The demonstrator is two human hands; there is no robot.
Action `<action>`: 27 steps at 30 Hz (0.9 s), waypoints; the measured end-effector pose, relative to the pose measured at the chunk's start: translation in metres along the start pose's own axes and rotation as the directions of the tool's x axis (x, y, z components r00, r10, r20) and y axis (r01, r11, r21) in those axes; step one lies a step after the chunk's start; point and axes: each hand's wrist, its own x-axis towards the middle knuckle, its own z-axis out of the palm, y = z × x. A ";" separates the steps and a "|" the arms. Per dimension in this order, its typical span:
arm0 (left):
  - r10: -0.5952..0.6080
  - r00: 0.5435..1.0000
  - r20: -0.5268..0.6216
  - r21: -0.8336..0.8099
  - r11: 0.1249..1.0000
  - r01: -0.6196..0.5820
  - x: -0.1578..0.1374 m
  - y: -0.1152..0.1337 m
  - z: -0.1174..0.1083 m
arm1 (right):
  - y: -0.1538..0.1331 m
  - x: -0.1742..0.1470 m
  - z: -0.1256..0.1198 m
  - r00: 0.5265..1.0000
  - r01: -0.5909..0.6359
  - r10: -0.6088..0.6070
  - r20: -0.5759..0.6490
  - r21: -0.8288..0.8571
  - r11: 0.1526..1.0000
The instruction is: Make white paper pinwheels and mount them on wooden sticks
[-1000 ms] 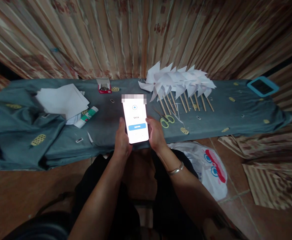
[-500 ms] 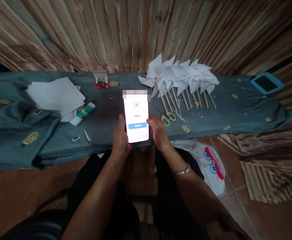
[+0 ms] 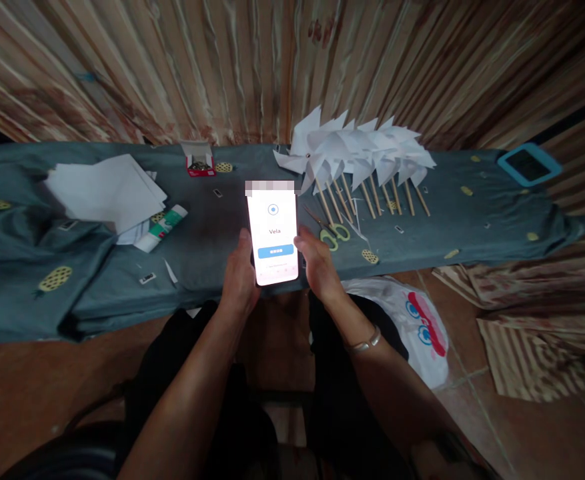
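A lit smartphone point(image 3: 274, 233) is held upright between both hands above the front edge of the cloth-covered table. My left hand point(image 3: 240, 277) grips its left side and lower corner, and my right hand point(image 3: 318, 263) grips its right edge with the thumb by the screen. The screen is white, with a round blue icon, the word "Vela" and a blue button. Right of the phone lie green-handled scissors point(image 3: 335, 237). Behind them rests a row of several white paper pinwheels point(image 3: 362, 150) on wooden sticks.
At left on the dark green tablecloth point(image 3: 212, 247) are white paper sheets point(image 3: 107, 190), a glue stick point(image 3: 162, 228) and an open red box point(image 3: 201, 165) of small metal pieces. A blue-framed tablet point(image 3: 529, 165) lies far right. A white plastic bag point(image 3: 412, 320) sits on the floor.
My view has shifted slightly, so the table items appear a little further left. Both hands keep the same hold on the phone, and its screen looks the same.
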 end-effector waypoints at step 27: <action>0.034 0.998 -0.055 -0.060 0.998 -0.037 0.002 -0.001 0.003 | 0.007 -0.005 0.004 0.985 -0.110 0.094 0.145 0.109 0.988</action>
